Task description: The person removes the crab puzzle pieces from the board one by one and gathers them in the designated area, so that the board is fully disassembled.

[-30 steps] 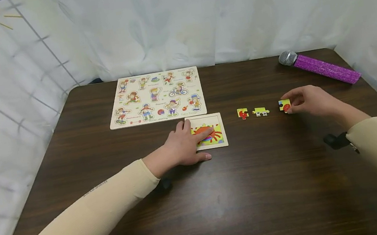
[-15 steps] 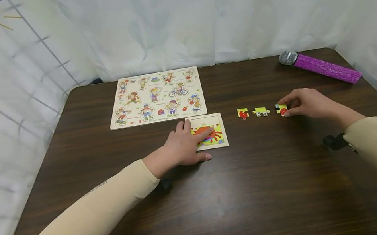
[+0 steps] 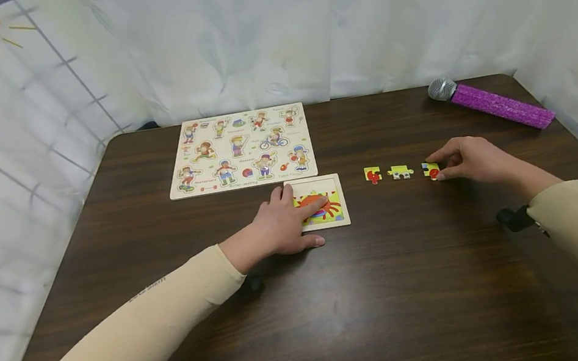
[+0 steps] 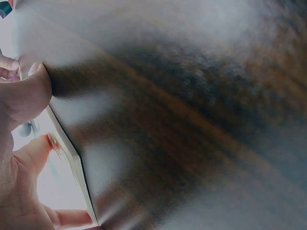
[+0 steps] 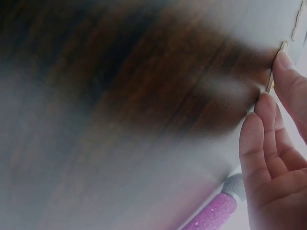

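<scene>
A small wooden puzzle tray (image 3: 343, 200) lies on the table, its lower part filled with a red crab picture (image 3: 335, 207) and its upper strip bare wood. My left hand (image 3: 285, 223) rests on the tray's left side, fingers spread, with the index finger on the crab. To the right, my right hand (image 3: 477, 160) pinches a yellow and red puzzle piece (image 3: 429, 168) between thumb and fingers, flat at the tabletop. A yellow-red puzzle piece (image 3: 372, 174) and a yellow piece with eyes (image 3: 400, 172) lie loose between tray and hand.
Behind the tray lies a larger wooden board (image 3: 240, 150) with sports figures. A purple glittery microphone (image 3: 500, 105) lies at the back right, beyond my right hand. The dark table (image 3: 367, 305) meets a white curtain (image 3: 247, 38) at its far edge.
My right hand has slid its puzzle piece slightly left, closer to the two loose pieces, and has almost stopped. The left hand has stayed on the tray.
</scene>
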A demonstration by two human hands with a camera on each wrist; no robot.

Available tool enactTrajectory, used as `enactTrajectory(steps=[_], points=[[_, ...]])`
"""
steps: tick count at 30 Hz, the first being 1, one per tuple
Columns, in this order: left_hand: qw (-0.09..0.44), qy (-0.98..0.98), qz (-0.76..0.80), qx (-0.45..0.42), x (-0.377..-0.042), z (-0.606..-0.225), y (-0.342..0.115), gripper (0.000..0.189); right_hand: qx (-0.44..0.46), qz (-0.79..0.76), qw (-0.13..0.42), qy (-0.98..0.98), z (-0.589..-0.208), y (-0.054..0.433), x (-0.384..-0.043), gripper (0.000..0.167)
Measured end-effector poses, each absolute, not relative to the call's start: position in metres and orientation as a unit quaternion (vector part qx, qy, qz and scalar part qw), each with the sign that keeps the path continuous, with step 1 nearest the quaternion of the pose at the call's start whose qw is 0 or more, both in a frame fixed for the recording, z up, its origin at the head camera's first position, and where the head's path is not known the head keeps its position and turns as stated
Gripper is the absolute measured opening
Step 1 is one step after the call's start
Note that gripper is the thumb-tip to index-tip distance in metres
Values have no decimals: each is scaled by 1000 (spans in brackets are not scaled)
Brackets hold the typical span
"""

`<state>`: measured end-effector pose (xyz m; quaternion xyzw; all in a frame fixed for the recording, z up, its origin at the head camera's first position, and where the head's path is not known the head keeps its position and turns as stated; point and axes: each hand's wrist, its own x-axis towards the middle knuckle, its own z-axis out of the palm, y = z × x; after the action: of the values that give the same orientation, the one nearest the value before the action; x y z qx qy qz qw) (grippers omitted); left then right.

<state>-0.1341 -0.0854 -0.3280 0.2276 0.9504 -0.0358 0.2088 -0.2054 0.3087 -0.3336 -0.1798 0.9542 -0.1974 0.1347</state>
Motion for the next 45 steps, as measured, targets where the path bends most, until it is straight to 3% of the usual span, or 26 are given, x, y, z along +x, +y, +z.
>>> enactTrajectory(steps=[34,45], points=[[208,950,-29,229,-133,-327,-85,82,-174,-190,126,958,-326,307,-205,34],[213,950,-25,225,-132,-327,-84,82,-257,-186,110,942,-322,221,-200,41]])
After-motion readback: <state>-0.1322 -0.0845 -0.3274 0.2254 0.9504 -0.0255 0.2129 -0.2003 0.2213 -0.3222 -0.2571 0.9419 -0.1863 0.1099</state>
